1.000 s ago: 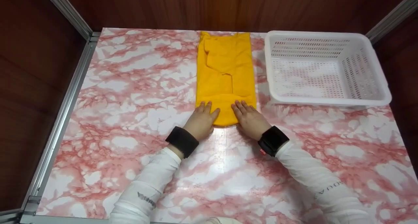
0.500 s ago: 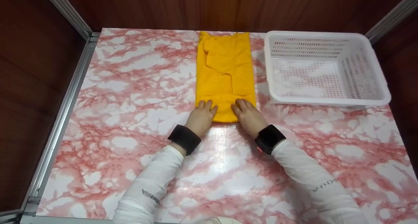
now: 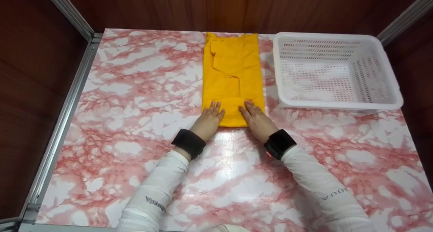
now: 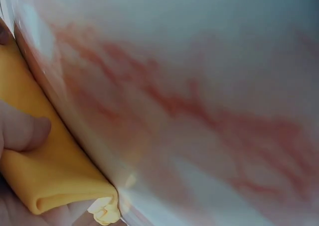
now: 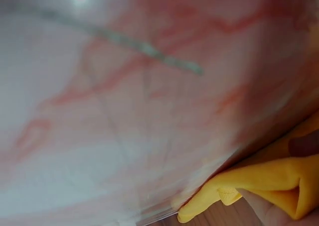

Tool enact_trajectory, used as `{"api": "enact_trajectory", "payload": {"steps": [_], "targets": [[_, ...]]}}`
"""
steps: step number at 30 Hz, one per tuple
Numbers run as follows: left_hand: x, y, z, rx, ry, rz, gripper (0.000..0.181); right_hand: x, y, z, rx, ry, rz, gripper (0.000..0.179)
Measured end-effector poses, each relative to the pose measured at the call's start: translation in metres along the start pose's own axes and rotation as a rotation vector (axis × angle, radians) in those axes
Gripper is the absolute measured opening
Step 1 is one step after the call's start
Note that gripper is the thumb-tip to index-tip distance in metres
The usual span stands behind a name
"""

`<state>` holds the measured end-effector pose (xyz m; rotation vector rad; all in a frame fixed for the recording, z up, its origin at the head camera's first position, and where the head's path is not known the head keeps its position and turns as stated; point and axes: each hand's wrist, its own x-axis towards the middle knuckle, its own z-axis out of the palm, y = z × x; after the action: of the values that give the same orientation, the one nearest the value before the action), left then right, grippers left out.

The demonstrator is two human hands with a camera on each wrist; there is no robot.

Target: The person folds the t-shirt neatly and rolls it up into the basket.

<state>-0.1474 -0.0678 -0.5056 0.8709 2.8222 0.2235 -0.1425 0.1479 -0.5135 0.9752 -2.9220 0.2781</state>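
Observation:
A folded yellow garment (image 3: 227, 63) lies lengthwise on the table, with a folded band across its near end and a loose-edged flap on top. My left hand (image 3: 207, 123) rests on the near left corner, fingers straight and pointing away. On the near right corner lies my right hand (image 3: 258, 122), its fingers also extended on the fabric. The left wrist view shows the left thumb (image 4: 30, 131) pressed on the yellow fabric (image 4: 65, 154) beside a folded edge. In the right wrist view, fabric folds (image 5: 259, 178) show at the lower right, and the right hand is mostly cut off.
A white perforated plastic basket (image 3: 338, 105) stands right of the garment, near the back. The table (image 3: 135, 178) has a red-and-white marbled surface. Dark wood panels (image 3: 162, 8) rise behind and at both sides, with a metal rail (image 3: 62, 127) along the left edge.
The garment's near edge has shifted slightly away from me and become straighter. My fingers bent a little half a second ago and are now straighter, both hands staying on the near corners.

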Motion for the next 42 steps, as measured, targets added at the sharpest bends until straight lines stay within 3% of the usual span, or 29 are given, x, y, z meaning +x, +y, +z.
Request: {"api": "enact_trajectory", "payload": {"steps": [5, 9, 17, 23, 28, 42], "targets": [[-0.004, 0.003, 0.001, 0.011, -0.013, 0.005, 0.045, -0.004, -0.003, -0.002, 0.002, -0.032, -0.004, 0.045], [-0.01, 0.006, 0.002, 0.016, -0.019, 0.007, 0.049, -0.009, -0.005, -0.003, 0.005, -0.011, -0.022, 0.049], [-0.025, 0.014, 0.007, 0.061, 0.013, 0.034, 0.047, -0.025, -0.008, -0.001, 0.022, -0.014, -0.057, 0.07], [-0.039, 0.022, 0.011, 0.087, 0.006, 0.035, 0.045, -0.038, -0.017, 0.0, -0.003, 0.026, -0.102, 0.062], [-0.052, 0.031, 0.015, 0.124, 0.047, 0.051, 0.041, -0.05, -0.023, 0.0, 0.002, 0.066, -0.118, 0.056], [-0.08, 0.047, 0.023, 0.218, 0.076, 0.098, 0.044, -0.078, -0.042, -0.002, 0.047, 0.025, -0.122, 0.064]]}}
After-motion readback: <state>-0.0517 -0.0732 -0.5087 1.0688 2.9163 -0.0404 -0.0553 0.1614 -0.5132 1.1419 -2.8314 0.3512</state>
